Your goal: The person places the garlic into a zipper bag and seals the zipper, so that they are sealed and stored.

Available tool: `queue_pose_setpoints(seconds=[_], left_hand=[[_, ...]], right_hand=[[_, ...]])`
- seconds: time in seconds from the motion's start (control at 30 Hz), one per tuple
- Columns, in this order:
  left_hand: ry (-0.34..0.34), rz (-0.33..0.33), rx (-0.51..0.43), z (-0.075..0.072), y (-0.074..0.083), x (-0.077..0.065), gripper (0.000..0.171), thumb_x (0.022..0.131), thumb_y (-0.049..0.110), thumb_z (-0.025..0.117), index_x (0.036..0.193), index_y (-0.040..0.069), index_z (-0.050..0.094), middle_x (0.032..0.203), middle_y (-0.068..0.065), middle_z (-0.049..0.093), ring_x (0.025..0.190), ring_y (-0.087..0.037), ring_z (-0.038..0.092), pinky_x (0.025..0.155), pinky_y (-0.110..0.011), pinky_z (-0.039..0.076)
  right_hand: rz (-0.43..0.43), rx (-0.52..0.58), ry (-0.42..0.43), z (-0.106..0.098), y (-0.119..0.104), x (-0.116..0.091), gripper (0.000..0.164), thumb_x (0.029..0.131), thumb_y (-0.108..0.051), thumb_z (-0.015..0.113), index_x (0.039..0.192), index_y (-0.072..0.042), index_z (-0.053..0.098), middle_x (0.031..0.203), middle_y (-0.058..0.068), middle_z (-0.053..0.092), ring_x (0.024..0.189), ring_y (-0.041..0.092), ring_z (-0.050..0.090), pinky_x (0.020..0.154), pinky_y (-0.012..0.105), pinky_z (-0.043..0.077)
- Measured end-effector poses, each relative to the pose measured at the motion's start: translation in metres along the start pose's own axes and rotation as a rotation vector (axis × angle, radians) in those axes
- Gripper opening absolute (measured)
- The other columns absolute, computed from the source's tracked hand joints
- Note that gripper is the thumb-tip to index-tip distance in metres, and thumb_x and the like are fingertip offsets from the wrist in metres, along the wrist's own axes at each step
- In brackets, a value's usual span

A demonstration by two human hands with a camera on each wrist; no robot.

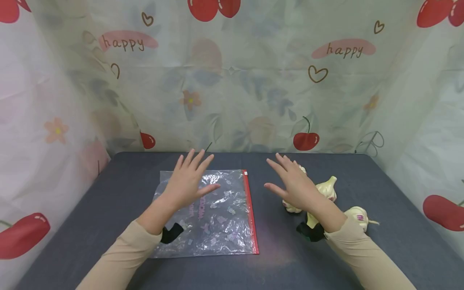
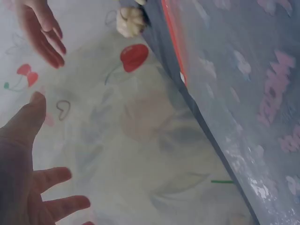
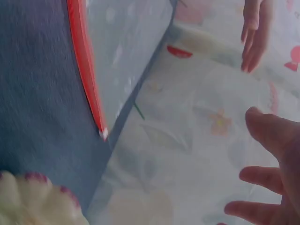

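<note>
A clear plastic zip bag (image 1: 224, 217) with a red zip strip (image 1: 250, 213) along its right side lies flat on the dark table. My left hand (image 1: 186, 183) is held over the bag's upper left part, fingers spread and nothing in them. To the right, my right hand (image 1: 295, 185) hovers with spread, bare fingers near several garlic bulbs (image 1: 327, 189), partly covering them in the head view. One more garlic bulb (image 1: 357, 215) sits beside my right forearm. In the right wrist view a garlic bulb (image 3: 35, 201) shows at the lower left, apart from the fingers (image 3: 260, 178).
The dark table (image 1: 65, 241) is ringed by cloth walls (image 1: 232, 100) printed with cherries, hearts and flowers, its back edge meeting the rear cloth. A black band (image 1: 172, 233) sits at my left wrist, another black band (image 1: 311, 232) at my right.
</note>
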State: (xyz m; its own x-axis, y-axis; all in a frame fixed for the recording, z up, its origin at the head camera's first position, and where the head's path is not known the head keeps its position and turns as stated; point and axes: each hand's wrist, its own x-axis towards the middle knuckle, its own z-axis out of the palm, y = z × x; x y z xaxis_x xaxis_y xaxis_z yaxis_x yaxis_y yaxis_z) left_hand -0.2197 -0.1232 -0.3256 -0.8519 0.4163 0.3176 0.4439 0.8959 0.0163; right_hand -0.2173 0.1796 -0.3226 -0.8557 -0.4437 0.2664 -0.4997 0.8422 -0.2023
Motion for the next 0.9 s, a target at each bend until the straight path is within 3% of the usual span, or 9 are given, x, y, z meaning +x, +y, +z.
queue_pose_setpoints(seconds=[0.17, 0.37, 0.57, 0.9], left_hand=[[-0.086, 0.077, -0.064, 0.0, 0.015, 0.0, 0.073, 0.087, 0.059, 0.052, 0.143, 0.014, 0.037, 0.15, -0.015, 0.033, 0.141, -0.036, 0.025, 0.112, -0.055, 0.022], [-0.222, 0.169, -0.106, 0.005, 0.031, 0.002, 0.07, 0.088, 0.057, 0.051, 0.142, 0.014, 0.038, 0.149, -0.015, 0.034, 0.14, -0.036, 0.028, 0.111, -0.053, 0.025], [-0.271, 0.274, -0.12, 0.017, 0.043, 0.006, 0.068, 0.088, 0.055, 0.054, 0.14, 0.014, 0.04, 0.145, -0.016, 0.04, 0.135, -0.036, 0.036, 0.108, -0.052, 0.031], [-0.438, 0.298, -0.121, 0.044, 0.056, 0.011, 0.077, 0.082, 0.055, 0.061, 0.143, 0.016, 0.035, 0.149, -0.015, 0.034, 0.137, -0.039, 0.032, 0.11, -0.053, 0.027]], right_hand=[[-0.05, 0.046, -0.017, 0.009, -0.008, -0.011, 0.059, 0.088, -0.036, 0.064, 0.136, -0.008, 0.046, 0.143, 0.019, 0.041, 0.13, 0.037, 0.043, 0.099, 0.051, 0.041], [-0.086, 0.077, -0.089, 0.03, -0.012, -0.02, 0.049, 0.088, -0.031, 0.064, 0.129, -0.005, 0.053, 0.134, 0.019, 0.051, 0.122, 0.034, 0.053, 0.096, 0.048, 0.045], [-0.093, 0.119, -0.196, 0.048, -0.014, -0.027, 0.046, 0.09, -0.029, 0.062, 0.127, -0.003, 0.055, 0.13, 0.02, 0.054, 0.119, 0.033, 0.054, 0.095, 0.047, 0.045], [-0.1, 0.13, -0.3, 0.067, -0.011, -0.033, 0.045, 0.09, -0.027, 0.061, 0.127, -0.003, 0.054, 0.131, 0.023, 0.052, 0.12, 0.036, 0.053, 0.095, 0.05, 0.044]])
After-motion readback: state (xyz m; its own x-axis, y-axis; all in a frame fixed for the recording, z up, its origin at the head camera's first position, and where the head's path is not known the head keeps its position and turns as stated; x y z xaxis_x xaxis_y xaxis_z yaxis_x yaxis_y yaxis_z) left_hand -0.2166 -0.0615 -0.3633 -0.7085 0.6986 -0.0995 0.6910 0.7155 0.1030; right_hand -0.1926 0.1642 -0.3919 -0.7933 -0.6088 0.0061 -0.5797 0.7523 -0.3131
